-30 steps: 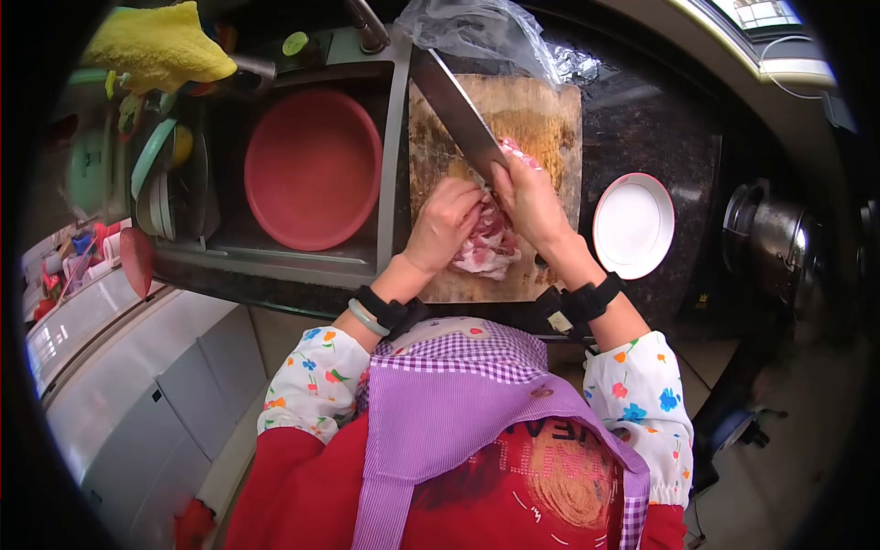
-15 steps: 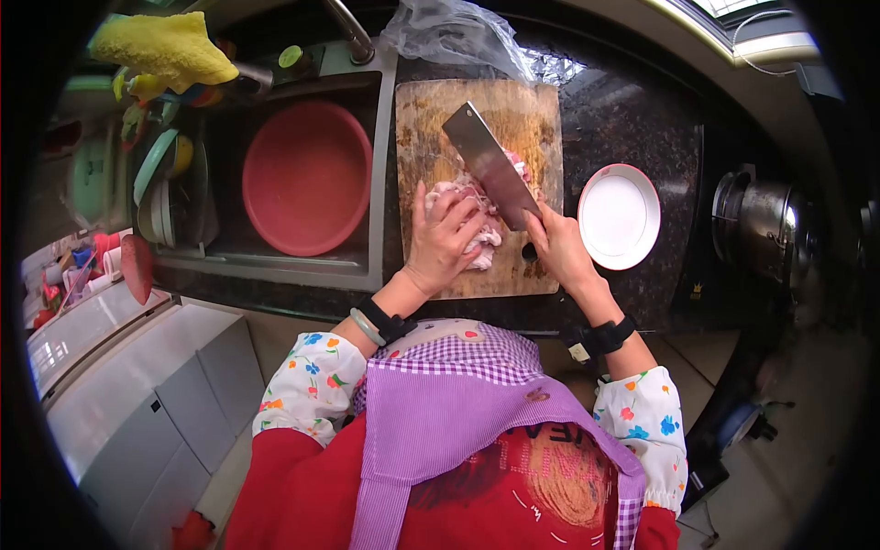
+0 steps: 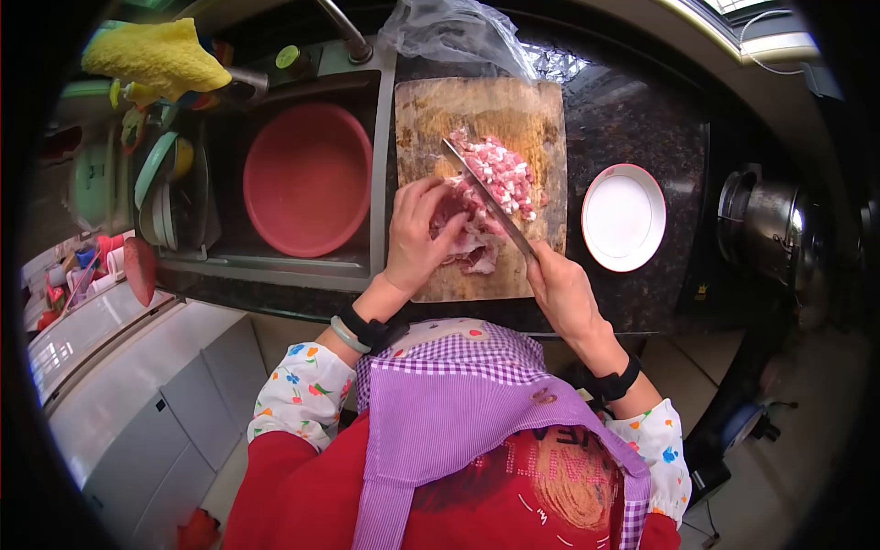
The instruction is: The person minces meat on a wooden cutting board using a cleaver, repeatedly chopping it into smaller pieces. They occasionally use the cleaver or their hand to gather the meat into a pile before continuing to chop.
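Note:
My right hand [image 3: 564, 289] is wrapped round the handle of a cleaver [image 3: 495, 207], whose blade stands nearly edge-on and slants up to the left. Under and beside the blade lies a piece of raw meat [image 3: 475, 252], pink with white fat. My left hand [image 3: 414, 234] grips that piece from the left, fingers curled over it and thumb at its near side. Right of the blade sits a heap of small diced meat [image 3: 510, 176]. All of it rests on a worn wooden cutting board [image 3: 429, 110].
To the right of the board stands a white bowl with a red rim [image 3: 623, 218]. A pink basin [image 3: 307, 183] sits in the sink [image 3: 378, 197] on the left. Behind the board lies a clear plastic bag [image 3: 458, 37]. A metal pot [image 3: 768, 220] is at far right.
The cleaver has gone from lying tilted with its broad face showing to nearly edge-on, uncovering the diced meat. My left hand has shifted slightly left, and my right hand has moved slightly nearer me.

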`<state>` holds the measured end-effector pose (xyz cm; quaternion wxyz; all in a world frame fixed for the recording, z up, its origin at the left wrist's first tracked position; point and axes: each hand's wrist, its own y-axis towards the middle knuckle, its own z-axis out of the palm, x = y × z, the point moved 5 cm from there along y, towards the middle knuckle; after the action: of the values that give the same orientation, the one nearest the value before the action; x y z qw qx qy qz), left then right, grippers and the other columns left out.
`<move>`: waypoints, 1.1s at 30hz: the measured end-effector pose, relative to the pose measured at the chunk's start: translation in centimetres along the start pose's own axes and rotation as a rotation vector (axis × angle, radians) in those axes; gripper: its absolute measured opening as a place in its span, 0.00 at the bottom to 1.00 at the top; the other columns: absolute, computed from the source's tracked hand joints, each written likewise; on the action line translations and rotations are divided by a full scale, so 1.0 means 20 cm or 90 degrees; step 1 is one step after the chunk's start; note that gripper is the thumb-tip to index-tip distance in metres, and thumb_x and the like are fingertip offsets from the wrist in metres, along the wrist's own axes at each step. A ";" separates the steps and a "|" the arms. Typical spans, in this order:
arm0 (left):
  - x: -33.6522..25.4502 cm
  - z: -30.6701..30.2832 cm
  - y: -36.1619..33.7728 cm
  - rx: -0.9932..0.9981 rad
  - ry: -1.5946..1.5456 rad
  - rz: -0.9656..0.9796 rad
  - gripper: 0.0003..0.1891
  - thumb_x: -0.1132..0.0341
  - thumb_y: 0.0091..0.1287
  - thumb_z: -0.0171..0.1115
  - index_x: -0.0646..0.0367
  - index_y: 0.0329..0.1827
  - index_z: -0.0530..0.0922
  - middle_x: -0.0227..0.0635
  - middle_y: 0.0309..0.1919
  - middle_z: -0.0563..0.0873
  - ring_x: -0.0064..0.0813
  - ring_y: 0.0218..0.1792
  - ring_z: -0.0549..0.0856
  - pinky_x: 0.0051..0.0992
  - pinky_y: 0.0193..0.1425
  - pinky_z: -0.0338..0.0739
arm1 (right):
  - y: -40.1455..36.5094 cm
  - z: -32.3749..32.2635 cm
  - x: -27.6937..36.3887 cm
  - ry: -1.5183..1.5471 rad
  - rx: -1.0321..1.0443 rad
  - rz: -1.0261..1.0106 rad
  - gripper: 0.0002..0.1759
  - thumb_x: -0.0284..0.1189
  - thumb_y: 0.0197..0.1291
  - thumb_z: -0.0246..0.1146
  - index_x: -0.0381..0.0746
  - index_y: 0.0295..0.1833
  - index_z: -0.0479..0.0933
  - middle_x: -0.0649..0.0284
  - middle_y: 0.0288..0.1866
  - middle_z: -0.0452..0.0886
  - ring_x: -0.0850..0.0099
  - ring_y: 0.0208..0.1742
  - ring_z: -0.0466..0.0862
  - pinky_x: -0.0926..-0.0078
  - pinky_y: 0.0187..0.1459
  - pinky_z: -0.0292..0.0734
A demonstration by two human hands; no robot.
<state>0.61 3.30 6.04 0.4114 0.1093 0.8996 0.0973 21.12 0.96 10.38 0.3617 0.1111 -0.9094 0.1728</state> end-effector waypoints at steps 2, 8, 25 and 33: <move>0.07 0.04 0.00 -0.068 0.006 -0.120 0.18 0.72 0.58 0.70 0.66 0.52 0.79 0.46 0.52 0.81 0.47 0.54 0.79 0.37 0.58 0.74 | 0.01 0.02 0.00 -0.035 0.009 -0.031 0.07 0.24 0.65 0.58 0.35 0.47 0.70 0.45 0.30 0.80 0.44 0.35 0.83 0.50 0.35 0.78; 0.07 0.16 0.01 -0.083 -0.053 -0.081 0.15 0.78 0.56 0.66 0.66 0.48 0.80 0.46 0.48 0.83 0.49 0.51 0.80 0.38 0.56 0.75 | 0.00 0.07 -0.01 -0.109 0.066 0.024 0.06 0.23 0.64 0.57 0.35 0.43 0.67 0.45 0.27 0.79 0.43 0.33 0.83 0.49 0.32 0.78; 0.06 -0.01 0.00 -0.040 -0.051 -0.054 0.18 0.74 0.57 0.71 0.67 0.50 0.80 0.46 0.49 0.84 0.46 0.53 0.81 0.38 0.59 0.76 | 0.28 0.08 -0.03 0.043 -0.056 -0.018 0.07 0.26 0.69 0.57 0.35 0.39 0.68 0.41 0.25 0.76 0.40 0.30 0.80 0.49 0.29 0.72; 0.07 0.10 0.01 -0.071 -0.051 -0.078 0.13 0.77 0.57 0.68 0.67 0.45 0.82 0.44 0.42 0.84 0.46 0.46 0.81 0.37 0.52 0.76 | 0.04 -0.01 0.01 -0.088 0.099 0.023 0.07 0.25 0.67 0.58 0.35 0.41 0.66 0.43 0.27 0.78 0.41 0.34 0.81 0.49 0.31 0.75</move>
<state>1.33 4.10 3.75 0.4576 0.0347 0.8807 0.1172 20.83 1.70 10.54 0.2854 0.1341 -0.9178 0.2411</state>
